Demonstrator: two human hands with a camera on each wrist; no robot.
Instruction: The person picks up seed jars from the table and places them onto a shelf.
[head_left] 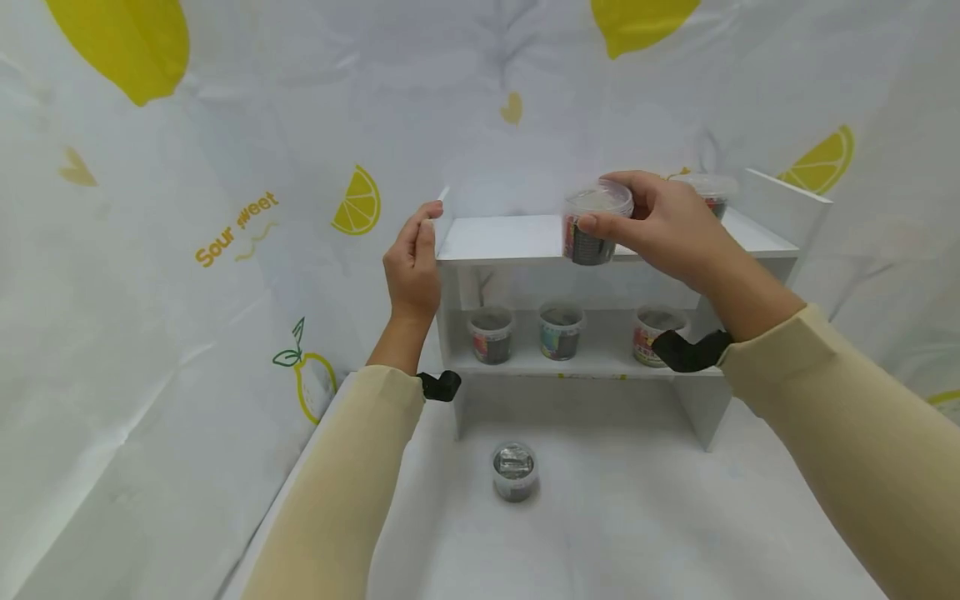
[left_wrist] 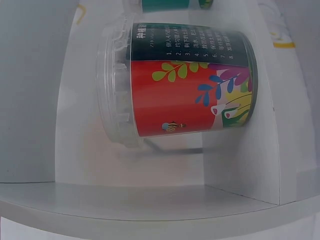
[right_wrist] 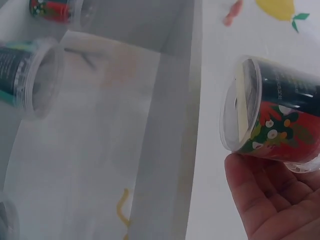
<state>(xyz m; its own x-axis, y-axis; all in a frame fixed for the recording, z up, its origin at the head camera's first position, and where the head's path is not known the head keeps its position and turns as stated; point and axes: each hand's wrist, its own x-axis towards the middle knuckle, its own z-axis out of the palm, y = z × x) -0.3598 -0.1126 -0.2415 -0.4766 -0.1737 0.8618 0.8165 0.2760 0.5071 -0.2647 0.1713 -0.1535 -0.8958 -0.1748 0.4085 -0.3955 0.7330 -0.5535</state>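
My right hand [head_left: 671, 221] holds a clear-lidded plastic cup [head_left: 588, 242] upright by its side, at the front edge of the upper shelf. In the right wrist view, this cup [right_wrist: 285, 110] shows a red and dark green label, with fingers beneath it. My left hand [head_left: 414, 267] rests against the left side panel of the white shelf unit [head_left: 498, 237], fingers pointing up and thumb near the panel's front edge. No hand shows in the left wrist view; a red-labelled cup [left_wrist: 175, 95] on the middle shelf fills it.
Three similar cups stand on the middle shelf: left [head_left: 491, 337], centre [head_left: 561, 333] and right [head_left: 651, 337]. Another lidded cup [head_left: 708, 192] sits at the upper shelf's right, partly behind my hand. One more cup [head_left: 514, 473] stands on the white tabletop [head_left: 600, 517] before the unit.
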